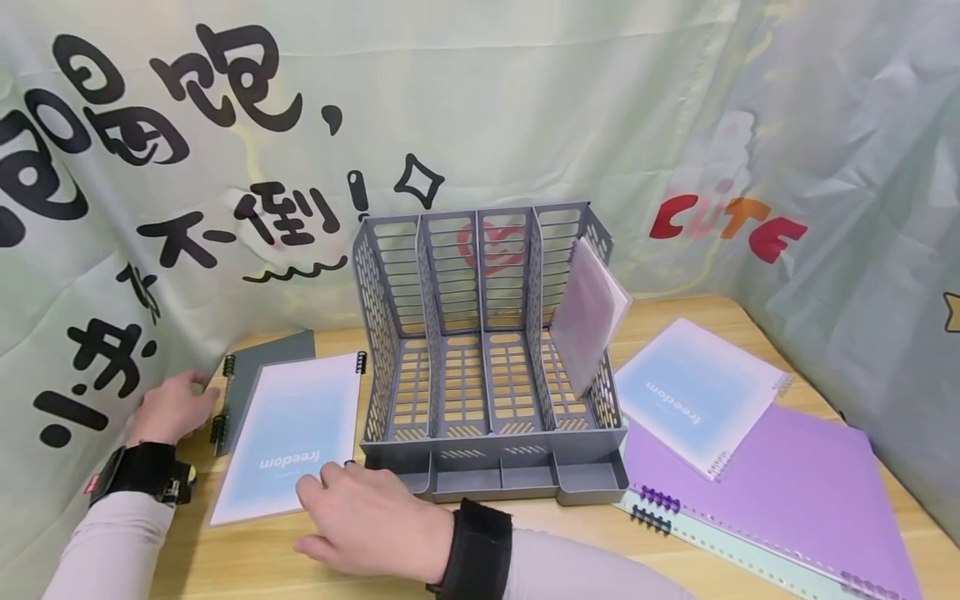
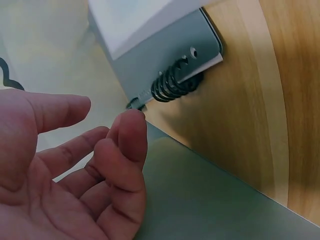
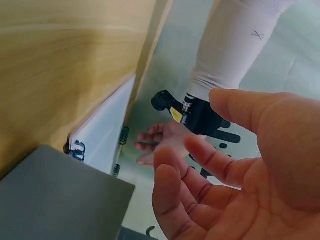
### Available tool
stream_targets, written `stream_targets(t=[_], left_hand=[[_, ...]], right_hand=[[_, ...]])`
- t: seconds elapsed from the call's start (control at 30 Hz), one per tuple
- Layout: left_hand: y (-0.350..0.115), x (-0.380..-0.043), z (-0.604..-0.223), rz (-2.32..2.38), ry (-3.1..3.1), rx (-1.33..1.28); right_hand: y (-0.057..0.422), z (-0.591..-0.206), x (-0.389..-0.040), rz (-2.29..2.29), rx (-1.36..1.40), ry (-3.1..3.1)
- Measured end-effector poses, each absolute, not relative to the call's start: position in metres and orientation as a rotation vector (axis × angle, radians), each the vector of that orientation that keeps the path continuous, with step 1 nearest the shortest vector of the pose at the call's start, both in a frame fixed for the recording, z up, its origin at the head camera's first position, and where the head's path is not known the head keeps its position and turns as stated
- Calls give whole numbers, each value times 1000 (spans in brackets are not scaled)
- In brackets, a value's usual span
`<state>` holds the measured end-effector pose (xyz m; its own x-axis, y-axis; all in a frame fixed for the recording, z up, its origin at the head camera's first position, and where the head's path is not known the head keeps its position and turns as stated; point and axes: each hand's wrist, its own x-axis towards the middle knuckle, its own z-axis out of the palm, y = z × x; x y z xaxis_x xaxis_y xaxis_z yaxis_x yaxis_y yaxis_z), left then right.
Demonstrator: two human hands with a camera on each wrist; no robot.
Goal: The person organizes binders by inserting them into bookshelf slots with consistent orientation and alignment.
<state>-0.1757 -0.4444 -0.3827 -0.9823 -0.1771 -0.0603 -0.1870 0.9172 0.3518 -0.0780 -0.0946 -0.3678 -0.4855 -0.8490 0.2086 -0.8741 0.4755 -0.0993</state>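
Observation:
My left hand (image 1: 172,406) is at the table's left edge, beside the black ring binding of a dark grey spiral notebook (image 1: 288,346). Its fingers are loosely bent and hold nothing in the left wrist view, close to the notebook's rings (image 2: 172,82). Partly covering the grey notebook is a white-and-blue spiral notebook (image 1: 300,417) printed "freedom". Over that notebook's near right corner hovers my right hand (image 1: 375,517), in front of the organizer. Its relaxed fingers (image 3: 167,195) have nothing between them in the right wrist view.
A grey desktop file organizer (image 1: 491,446) stands mid-table, with a pale pink notebook (image 1: 588,317) leaning in its rightmost slot. To the right lie another "freedom" notebook (image 1: 690,400), a large purple notebook (image 1: 795,492) and a mint-green one (image 1: 720,537) beneath. Fabric (image 1: 525,100) hangs behind.

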Motion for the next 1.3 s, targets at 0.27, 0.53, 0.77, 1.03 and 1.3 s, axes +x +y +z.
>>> stream_targets(t=[0.27, 0.53, 0.77, 1.03, 1.3], left_hand=[[-449, -190, -387, 534, 3024, -377], [-454, -206, -389, 522, 3000, -405], [-460, -221, -397, 519, 2975, -496], [-470, -230, -401, 515, 2953, -488], [-470, -236, -405, 501, 2955, -468]], right_hand=[[-115, -376, -84, 241, 1503, -2636], [-129, -383, -90, 185, 1497, -2688], [-143, -386, -93, 153, 1472, -2753], [-161, -392, -93, 126, 1386, -2849], [-168, -400, -102, 160, 1315, -2897]])
